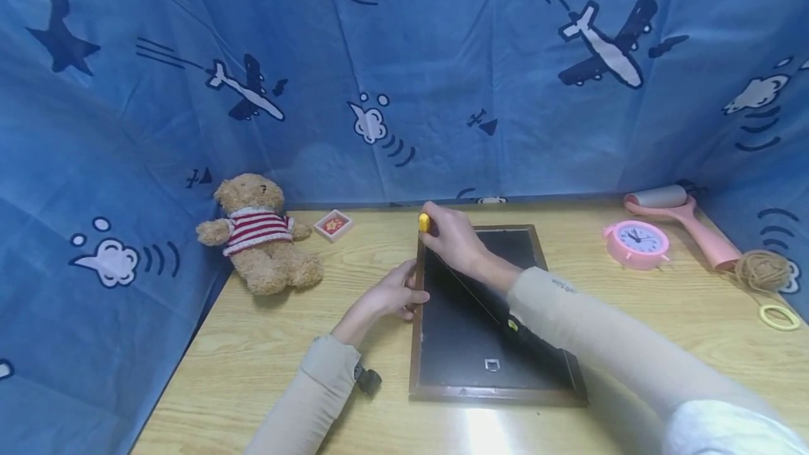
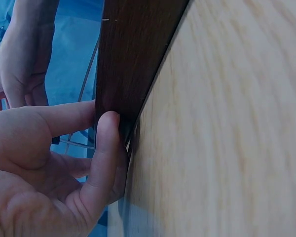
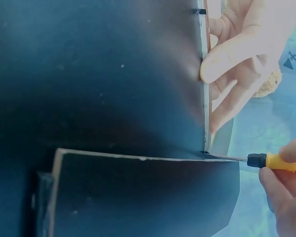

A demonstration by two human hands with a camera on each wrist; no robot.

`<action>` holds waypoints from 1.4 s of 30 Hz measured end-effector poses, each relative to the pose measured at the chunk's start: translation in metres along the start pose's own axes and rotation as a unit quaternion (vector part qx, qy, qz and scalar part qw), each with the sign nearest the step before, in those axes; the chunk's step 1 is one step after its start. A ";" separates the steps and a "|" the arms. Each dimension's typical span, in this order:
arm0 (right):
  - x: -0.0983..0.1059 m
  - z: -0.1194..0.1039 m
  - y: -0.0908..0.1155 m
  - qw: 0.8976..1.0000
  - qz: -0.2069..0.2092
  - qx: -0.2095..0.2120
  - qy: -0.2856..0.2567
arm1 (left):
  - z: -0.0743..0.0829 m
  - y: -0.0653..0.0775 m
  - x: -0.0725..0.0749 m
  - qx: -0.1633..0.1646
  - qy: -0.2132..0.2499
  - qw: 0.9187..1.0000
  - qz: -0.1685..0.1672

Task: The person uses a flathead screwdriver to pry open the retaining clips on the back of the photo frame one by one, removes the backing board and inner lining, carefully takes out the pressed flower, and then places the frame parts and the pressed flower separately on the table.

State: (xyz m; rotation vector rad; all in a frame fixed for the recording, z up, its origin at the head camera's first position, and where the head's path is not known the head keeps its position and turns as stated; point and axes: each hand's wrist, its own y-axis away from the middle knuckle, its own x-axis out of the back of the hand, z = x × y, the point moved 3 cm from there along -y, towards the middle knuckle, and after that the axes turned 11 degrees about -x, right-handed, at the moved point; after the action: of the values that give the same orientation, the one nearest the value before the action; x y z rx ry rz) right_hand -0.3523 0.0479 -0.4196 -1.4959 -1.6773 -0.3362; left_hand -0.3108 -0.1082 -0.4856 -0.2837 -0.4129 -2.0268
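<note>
A picture frame (image 1: 455, 350) with a brown rim and black back lies back-side up on the table. My left hand (image 1: 388, 293) grips its left edge, thumb over the rim; the left wrist view shows fingertips against the brown side (image 2: 133, 49). Near the far left corner, my right hand (image 1: 456, 237) holds a screwdriver (image 3: 281, 162) by its yellow and black handle. Its thin metal shaft reaches the frame's inner edge in the right wrist view, where the tip meets the backing's border. A black stand flap (image 3: 148, 197) is there too, partly behind my right forearm in the head view.
To the left sit a teddy bear (image 1: 265, 234) and a small pink-edged box (image 1: 333, 225). On the right are a pink alarm clock (image 1: 638, 243), a lint roller (image 1: 708, 234), a twine ball (image 1: 761, 271) and a yellow ring (image 1: 763, 314). Blue cloth (image 1: 417, 62) hangs behind the table.
</note>
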 end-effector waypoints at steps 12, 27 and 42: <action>0.000 0.004 -0.001 0.999 -0.013 -0.025 -0.030 | 0.002 0.002 -0.001 0.003 0.004 1.000 0.001; -0.003 -0.004 -0.008 0.999 -0.031 -0.008 -0.003 | 0.001 0.002 0.000 0.007 0.001 1.000 0.001; 0.001 0.008 -0.008 0.997 -0.025 -0.057 -0.039 | 0.001 0.001 -0.001 0.001 0.005 1.000 0.003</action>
State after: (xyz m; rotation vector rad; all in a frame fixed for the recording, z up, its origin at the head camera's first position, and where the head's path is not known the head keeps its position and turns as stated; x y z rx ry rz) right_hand -0.3632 0.0517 -0.4214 -1.5697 -1.7856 -0.4111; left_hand -0.3089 -0.1071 -0.4846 -0.2727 -0.4059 -2.0212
